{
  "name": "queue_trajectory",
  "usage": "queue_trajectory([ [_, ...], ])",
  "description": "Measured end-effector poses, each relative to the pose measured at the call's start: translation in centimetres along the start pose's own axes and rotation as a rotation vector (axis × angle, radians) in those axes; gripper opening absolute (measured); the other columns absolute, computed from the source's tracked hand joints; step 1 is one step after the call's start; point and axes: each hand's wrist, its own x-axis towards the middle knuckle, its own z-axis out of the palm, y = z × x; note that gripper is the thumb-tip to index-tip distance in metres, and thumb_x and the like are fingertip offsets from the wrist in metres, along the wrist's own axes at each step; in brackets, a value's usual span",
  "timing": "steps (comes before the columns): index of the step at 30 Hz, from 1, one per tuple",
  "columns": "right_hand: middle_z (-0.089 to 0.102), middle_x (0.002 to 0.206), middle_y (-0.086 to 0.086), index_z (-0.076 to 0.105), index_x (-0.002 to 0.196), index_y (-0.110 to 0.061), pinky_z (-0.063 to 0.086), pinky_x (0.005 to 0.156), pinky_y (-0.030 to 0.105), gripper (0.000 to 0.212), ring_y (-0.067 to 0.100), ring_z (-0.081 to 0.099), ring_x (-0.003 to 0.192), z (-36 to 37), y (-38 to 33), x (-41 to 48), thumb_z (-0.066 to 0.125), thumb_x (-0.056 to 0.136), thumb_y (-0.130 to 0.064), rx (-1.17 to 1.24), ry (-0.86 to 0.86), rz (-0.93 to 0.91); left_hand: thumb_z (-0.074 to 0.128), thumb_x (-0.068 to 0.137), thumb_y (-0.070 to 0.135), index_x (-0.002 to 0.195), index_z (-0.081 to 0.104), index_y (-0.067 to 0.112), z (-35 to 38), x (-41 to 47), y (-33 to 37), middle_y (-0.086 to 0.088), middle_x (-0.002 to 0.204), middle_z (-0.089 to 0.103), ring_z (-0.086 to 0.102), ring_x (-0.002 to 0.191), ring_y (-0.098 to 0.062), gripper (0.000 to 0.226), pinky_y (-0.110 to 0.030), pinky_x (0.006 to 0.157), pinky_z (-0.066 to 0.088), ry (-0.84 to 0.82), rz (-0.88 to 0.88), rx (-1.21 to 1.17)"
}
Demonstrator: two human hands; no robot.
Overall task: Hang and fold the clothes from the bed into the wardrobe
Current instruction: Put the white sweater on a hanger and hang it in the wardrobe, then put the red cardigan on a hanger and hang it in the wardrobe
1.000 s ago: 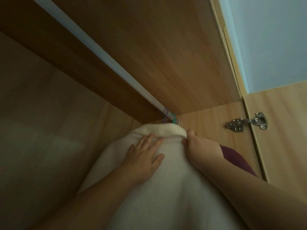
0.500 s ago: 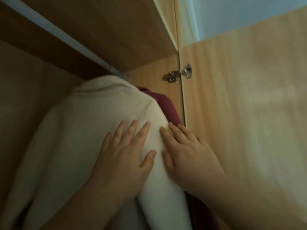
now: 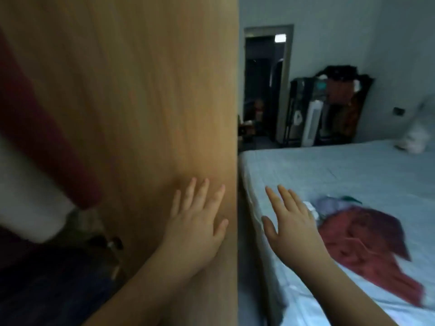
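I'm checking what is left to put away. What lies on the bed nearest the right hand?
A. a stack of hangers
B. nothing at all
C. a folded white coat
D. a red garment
D: a crumpled red garment lies on the light blue bed, just beyond the open right hand.

Single head-worn view, facing forward and slightly down, wardrobe door (image 3: 146,114) close left, bed (image 3: 353,170) near right
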Motion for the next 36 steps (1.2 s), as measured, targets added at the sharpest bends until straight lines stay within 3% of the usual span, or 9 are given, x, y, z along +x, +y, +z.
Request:
queue_trajectory([
  [7,0.032,0.159,0.006,0.033,0.153,-0.024,0.028,0.116,0.047,0.068,0.029,0.025,0.147,-2.1,22.8,-10.7,0.056,0.091,-0.04,-0.142,-0.149,0.285,0.037,0.094,0.056,0.157,0.011,0.036,14.3,1.5,22.1,-0.001,0.166,0.018,0.009,0.153,-0.025,0.071,-0.045,0.121,0.013,-0.242,0.266,-0.088],
  [14,0.022,0.163,0.001,0.024,0.155,-0.029,0.023,0.118,0.045,0.066,0.025,0.015,0.15,-3.2,35.5,-15.6,0.048,0.095,-0.043,-0.172,-0.291,0.477,0.036,0.098,0.055,0.157,0.015,0.034,23.0,3.6,35.6,-0.005,0.166,0.016,0.011,0.152,-0.028,0.067,-0.046,0.12,0.018,-0.424,0.376,-0.163],
  [21,0.022,0.162,0.0,0.023,0.155,-0.028,0.025,0.117,0.045,0.064,0.024,0.014,0.15,-1.0,43.5,-13.0,0.048,0.096,-0.038,-0.096,-0.34,0.563,0.035,0.1,0.05,0.156,0.024,0.029,30.1,8.8,40.3,-0.004,0.163,0.026,0.019,0.15,-0.026,0.061,-0.044,0.118,0.022,-0.505,0.36,-0.22],
  [28,0.029,0.158,0.001,0.028,0.153,-0.028,0.03,0.116,0.044,0.063,0.023,0.021,0.147,2.7,52.1,-4.7,0.049,0.093,-0.033,-0.109,-0.41,0.53,0.035,0.1,0.051,0.158,0.016,0.029,38.4,18.2,42.8,-0.008,0.165,0.019,0.011,0.152,-0.031,0.065,-0.05,0.12,0.019,-0.609,0.29,-0.233],
  [36,0.032,0.157,0.004,0.033,0.151,-0.026,0.031,0.114,0.046,0.064,0.029,0.026,0.145,7.4,60.1,3.5,0.053,0.091,-0.03,-0.141,-0.543,0.514,0.039,0.098,0.05,0.157,0.022,0.024,44.3,27.4,45.4,-0.011,0.162,0.025,0.021,0.149,-0.032,0.066,-0.047,0.117,0.026,-0.65,0.262,-0.239],
])
